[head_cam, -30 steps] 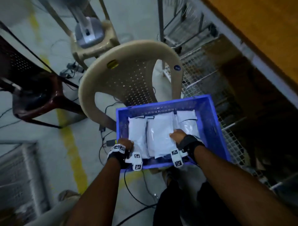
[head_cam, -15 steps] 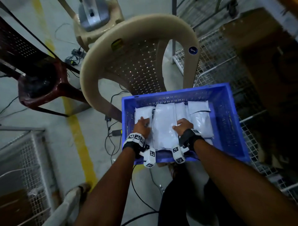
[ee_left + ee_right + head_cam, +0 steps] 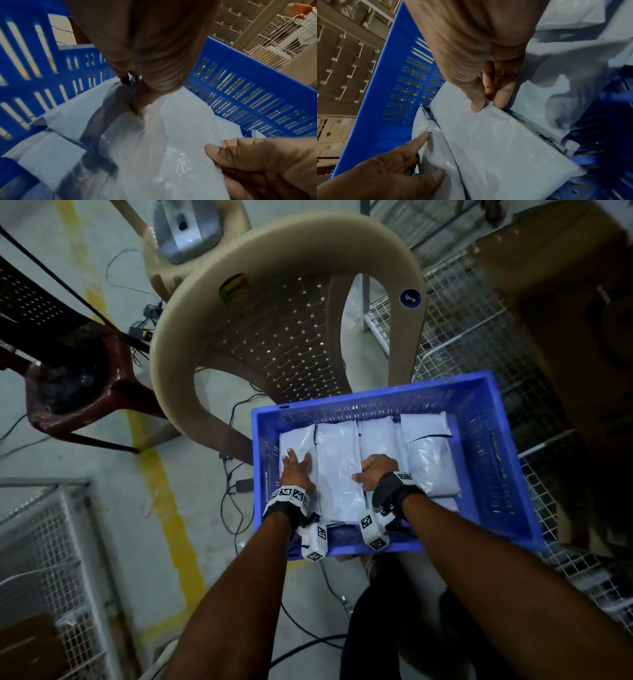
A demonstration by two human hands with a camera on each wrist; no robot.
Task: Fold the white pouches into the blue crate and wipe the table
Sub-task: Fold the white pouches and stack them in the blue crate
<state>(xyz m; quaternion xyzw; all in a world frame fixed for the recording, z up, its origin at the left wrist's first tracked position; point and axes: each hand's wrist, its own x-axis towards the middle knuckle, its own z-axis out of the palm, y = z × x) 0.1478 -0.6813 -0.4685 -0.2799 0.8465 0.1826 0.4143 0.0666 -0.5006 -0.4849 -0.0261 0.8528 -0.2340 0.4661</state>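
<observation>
The blue crate [image 3: 373, 397] holds several white pouches lying side by side. My left hand [image 3: 295, 462] lies with straight fingers on the leftmost pouch [image 3: 296, 440], fingertips [image 3: 137, 106] pressing into the plastic. My right hand [image 3: 368, 474] grips the right edge of the middle pouch [image 3: 337, 460]. In the right wrist view, thumb and fingers pinch that pouch [image 3: 496, 142] at its edge, and the left hand [image 3: 426, 155] rests beside it. Another pouch [image 3: 430, 463] lies at the crate's right side. The crate wall [image 3: 248, 83] rises close behind the left fingers.
A beige plastic chair [image 3: 274, 337] stands just behind the crate, a maroon chair [image 3: 85, 392] to the left. Wire mesh racks [image 3: 462, 337] and a cardboard box [image 3: 565, 302] fill the right. Cables [image 3: 236, 501] and a yellow line [image 3: 164, 491] cross the floor; a wire cage [image 3: 51, 559] stands lower left.
My left hand has left the crate's near rim and moved forward onto the leftmost pouch. The right hand has stayed on the middle pouch, sliding slightly further in.
</observation>
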